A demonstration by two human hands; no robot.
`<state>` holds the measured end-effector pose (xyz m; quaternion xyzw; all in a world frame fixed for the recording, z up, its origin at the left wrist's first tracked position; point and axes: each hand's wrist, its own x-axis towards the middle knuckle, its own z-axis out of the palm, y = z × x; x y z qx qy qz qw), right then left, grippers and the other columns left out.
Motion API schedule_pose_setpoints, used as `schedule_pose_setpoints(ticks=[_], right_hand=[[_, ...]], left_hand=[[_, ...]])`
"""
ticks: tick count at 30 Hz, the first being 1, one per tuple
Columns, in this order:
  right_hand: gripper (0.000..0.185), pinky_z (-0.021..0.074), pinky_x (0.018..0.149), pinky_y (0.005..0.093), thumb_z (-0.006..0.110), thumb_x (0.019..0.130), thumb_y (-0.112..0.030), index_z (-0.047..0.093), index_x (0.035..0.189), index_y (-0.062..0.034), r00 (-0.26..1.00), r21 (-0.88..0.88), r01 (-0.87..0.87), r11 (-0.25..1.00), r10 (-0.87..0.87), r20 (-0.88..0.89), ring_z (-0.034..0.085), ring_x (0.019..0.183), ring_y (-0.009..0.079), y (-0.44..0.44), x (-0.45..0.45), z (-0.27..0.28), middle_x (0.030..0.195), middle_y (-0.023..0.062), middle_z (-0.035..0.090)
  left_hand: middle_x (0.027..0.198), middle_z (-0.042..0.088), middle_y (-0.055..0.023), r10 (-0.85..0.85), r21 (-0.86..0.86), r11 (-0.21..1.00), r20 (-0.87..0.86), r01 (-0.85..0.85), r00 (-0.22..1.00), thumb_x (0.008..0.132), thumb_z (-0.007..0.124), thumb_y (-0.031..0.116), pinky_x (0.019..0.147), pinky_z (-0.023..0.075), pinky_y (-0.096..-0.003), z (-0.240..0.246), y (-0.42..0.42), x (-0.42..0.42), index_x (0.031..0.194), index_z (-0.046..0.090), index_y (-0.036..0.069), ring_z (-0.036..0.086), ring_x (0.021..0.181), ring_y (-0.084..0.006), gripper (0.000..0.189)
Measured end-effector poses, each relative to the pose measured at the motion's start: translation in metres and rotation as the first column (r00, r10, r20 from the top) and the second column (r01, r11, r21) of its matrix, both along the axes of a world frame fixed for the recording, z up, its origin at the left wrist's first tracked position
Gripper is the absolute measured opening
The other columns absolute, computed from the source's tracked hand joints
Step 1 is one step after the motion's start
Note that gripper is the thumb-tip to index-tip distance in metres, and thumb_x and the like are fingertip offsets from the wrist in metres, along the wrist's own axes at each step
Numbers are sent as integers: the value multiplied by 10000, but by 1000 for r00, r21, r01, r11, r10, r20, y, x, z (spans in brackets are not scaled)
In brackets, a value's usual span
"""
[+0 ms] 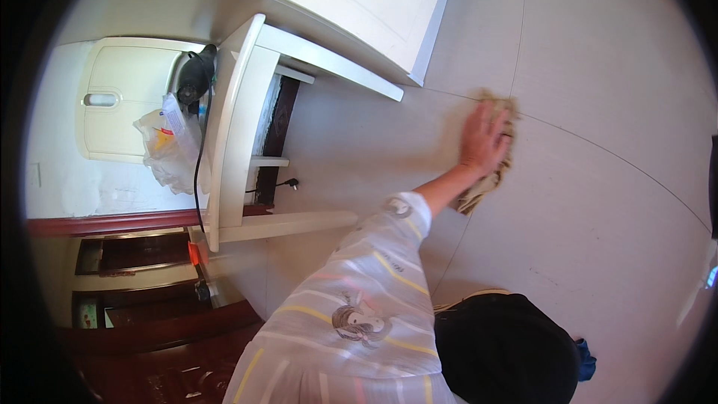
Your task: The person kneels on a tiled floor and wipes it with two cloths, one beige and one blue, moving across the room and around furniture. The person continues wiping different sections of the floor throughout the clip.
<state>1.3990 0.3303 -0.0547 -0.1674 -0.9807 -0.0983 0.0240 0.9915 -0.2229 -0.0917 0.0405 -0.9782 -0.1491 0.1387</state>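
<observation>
My left hand (483, 137) lies palm down on a crumpled tan cloth (481, 197), with its fingers spread over it. The cloth rests on the pale tiled floor (572, 191) and crosses a joint between tiles. Hand and cloth are slightly blurred. A light sleeve with stripes and printed cartoon figures (364, 314) covers my arm to near the wrist. My right hand is out of view. Below the cloth shows a knee in black cloth (505, 348).
A white wooden chair (235, 146) stands left of my arm, holding a black hair dryer (193, 78) and a plastic bag (168, 151). A black plug (291, 183) lies near its legs. White furniture (359, 0) stands above; a dark red door (185, 359) is lower left.
</observation>
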Motion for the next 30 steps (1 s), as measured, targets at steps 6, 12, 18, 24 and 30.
schedule_pose_setpoints(ticks=[6,12,18,24,30], right_hand=[[792,154,1250,625,447,1006,-696,413,1593,-166,999,-12,6,1000,-7,-48,360,1506,380,-4,-10,-1,1624,188,407],[791,167,1242,628,433,1009,-695,416,1588,-155,995,-65,17,998,-23,-93,358,1504,385,-12,-16,-6,1627,194,394],[791,180,1235,632,420,1012,-693,418,1583,-145,989,-111,60,992,-74,-127,355,1501,391,-22,-26,-13,1631,201,381],[792,193,1227,636,406,1014,-691,421,1577,-135,986,-114,111,987,-124,-115,352,1498,396,-27,-29,-17,1634,208,368],[792,206,1219,639,393,1017,-690,424,1572,-125,984,-191,138,972,-157,-87,349,1496,401,-30,-28,-28,1638,214,355]], left_hand=[[1630,388,-158,-594,252,766,-76,592,801,928,698,288,1215,321,-564,12,153,85,1520,508,214,361,1508,-389,626],[1625,357,-206,-297,142,949,98,282,950,915,690,214,1183,346,-553,27,32,178,1565,457,156,378,1469,-430,693],[1642,307,-255,143,-47,988,-16,-144,990,967,623,241,1198,292,-575,10,-88,35,1615,368,112,353,1467,-470,708],[1591,395,-274,113,-86,988,-187,-131,976,960,648,323,1181,325,-564,2,-100,-168,1565,447,164,398,1431,-473,657],[1604,434,-152,-390,206,880,-197,427,899,915,697,346,1202,332,-560,-4,83,-170,1501,554,222,375,1500,-393,616]])
